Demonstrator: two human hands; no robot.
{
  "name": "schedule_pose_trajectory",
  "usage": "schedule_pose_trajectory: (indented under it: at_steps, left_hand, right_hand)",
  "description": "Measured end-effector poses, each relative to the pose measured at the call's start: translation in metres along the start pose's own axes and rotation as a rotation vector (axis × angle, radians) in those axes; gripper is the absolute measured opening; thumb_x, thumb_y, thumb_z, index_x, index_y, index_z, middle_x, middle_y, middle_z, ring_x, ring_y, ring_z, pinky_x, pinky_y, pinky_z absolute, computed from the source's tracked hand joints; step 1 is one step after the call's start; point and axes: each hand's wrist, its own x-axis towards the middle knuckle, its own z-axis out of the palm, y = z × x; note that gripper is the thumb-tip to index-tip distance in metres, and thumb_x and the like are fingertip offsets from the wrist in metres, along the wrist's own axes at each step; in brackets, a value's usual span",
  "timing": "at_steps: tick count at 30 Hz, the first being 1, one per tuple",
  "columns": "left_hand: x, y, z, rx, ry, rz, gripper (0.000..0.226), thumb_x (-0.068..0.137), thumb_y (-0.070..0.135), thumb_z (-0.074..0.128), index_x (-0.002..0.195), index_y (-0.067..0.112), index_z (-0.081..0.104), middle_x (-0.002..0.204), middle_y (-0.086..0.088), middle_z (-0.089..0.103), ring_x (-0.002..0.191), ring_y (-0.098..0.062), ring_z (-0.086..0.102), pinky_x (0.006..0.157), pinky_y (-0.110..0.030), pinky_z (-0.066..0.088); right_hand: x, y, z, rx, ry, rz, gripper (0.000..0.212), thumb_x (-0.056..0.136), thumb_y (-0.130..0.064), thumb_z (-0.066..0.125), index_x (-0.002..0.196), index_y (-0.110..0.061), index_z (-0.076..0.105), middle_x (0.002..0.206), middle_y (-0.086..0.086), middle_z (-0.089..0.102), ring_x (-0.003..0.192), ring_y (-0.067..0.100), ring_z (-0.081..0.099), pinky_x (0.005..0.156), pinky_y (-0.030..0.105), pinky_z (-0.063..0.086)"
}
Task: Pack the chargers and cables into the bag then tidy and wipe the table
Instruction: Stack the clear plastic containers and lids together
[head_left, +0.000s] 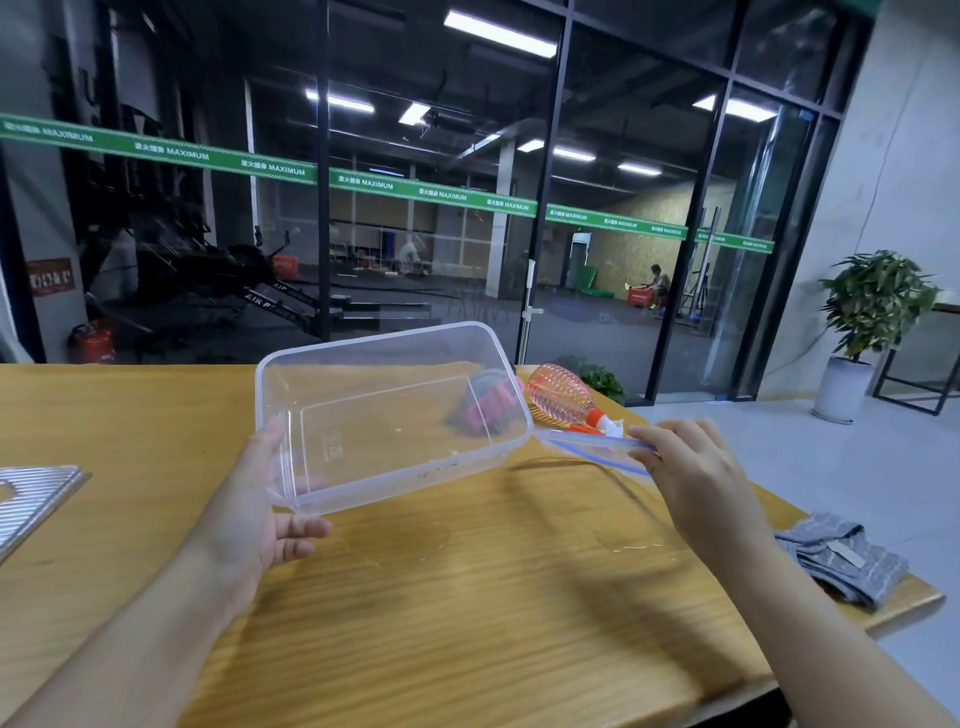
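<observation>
- Left hand (260, 512) grips the near short end of a clear plastic box (384, 410), thumb on the rim, fingers curled underneath. Box is lifted off the bench (467, 597) and tilted, open side toward the camera; it looks empty.
- Right hand (691, 467) pinches the near edge of the box's clear lid (592, 449), which has a blue seal line. Lid sits right of the box in the frame, raised off the bench and roughly level.
- No chargers or cables visible anywhere. A grey-and-pink item (491, 402) shows through the box wall at centre frame; possibly the bag, but the plastic distorts it too much to call.
- Pink spray bottle (563, 392) lies on its side on the bench behind the lid, orange-and-white nozzle end pointing at the right hand.
- Folded grey cloth (841, 556) sits at the lower right of the frame, near the bench's right edge, well apart from both hands.
- Ribbed metal plate (36, 493) at the left edge of the frame, partly cut off.
- Step, my read: packing seems done, now in the tidy phase, dealing with box and lid.
- Next move likely needs lid lined up over the rim and pressed on, or both set aside, then bottle and cloth for wiping. Box needs levelling first.
</observation>
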Motion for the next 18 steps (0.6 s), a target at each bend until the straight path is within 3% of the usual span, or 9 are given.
schedule_pose_trajectory:
  at_steps: [5, 7, 10, 13, 18]
  left_hand:
    - [-0.001, 0.0, 0.0, 0.003, -0.004, 0.003, 0.088, 0.063, 0.074, 0.039, 0.136, 0.024, 0.039, 0.109, -0.004, 0.061, 0.047, -0.017, 0.054, 0.037, -0.024, 0.043]
    - [-0.001, 0.0, -0.001, -0.002, -0.003, 0.002, 0.088, 0.064, 0.074, 0.039, 0.136, 0.024, 0.039, 0.11, -0.004, 0.061, 0.047, -0.017, 0.054, 0.037, -0.024, 0.043]
    - [-0.004, 0.004, 0.001, 0.001, 0.005, -0.007, 0.084, 0.068, 0.074, 0.04, 0.136, 0.023, 0.04, 0.11, -0.005, 0.061, 0.047, -0.017, 0.054, 0.037, -0.023, 0.043]
    - [-0.007, 0.013, 0.001, 0.035, 0.029, 0.003, 0.069, 0.083, 0.069, 0.035, 0.135, 0.023, 0.04, 0.109, -0.006, 0.062, 0.047, -0.016, 0.054, 0.037, -0.02, 0.042]
    - [-0.027, 0.031, -0.017, 0.117, 0.047, -0.066, 0.063, 0.086, 0.065, 0.033, 0.132, 0.024, 0.043, 0.126, -0.008, 0.053, 0.047, -0.015, 0.056, 0.037, -0.019, 0.042]
  right_hand:
    - [0.002, -0.001, -0.006, 0.035, -0.141, -0.041, 0.022, 0.079, -0.015, 0.06, 0.094, -0.003, 0.071, 0.081, 0.007, 0.061, 0.079, 0.019, 0.049, 0.072, 0.019, 0.037]
    - [0.001, -0.002, -0.007, 0.037, -0.157, -0.055, 0.02, 0.08, -0.014, 0.059, 0.091, -0.004, 0.073, 0.078, 0.006, 0.059, 0.073, 0.023, 0.054, 0.066, 0.022, 0.041]
    - [-0.002, -0.002, -0.009, 0.044, -0.127, -0.068, 0.02, 0.082, -0.014, 0.057, 0.089, -0.003, 0.073, 0.077, 0.007, 0.059, 0.073, 0.021, 0.049, 0.064, 0.024, 0.041]
    - [-0.001, -0.002, -0.015, 0.041, -0.066, -0.069, 0.018, 0.076, -0.002, 0.06, 0.088, -0.002, 0.073, 0.076, 0.009, 0.059, 0.073, 0.022, 0.047, 0.062, 0.028, 0.043]
    - [-0.001, -0.013, -0.026, 0.081, 0.042, -0.121, 0.02, 0.083, -0.002, 0.053, 0.089, -0.001, 0.073, 0.08, 0.012, 0.061, 0.076, 0.023, 0.046, 0.068, 0.03, 0.041]
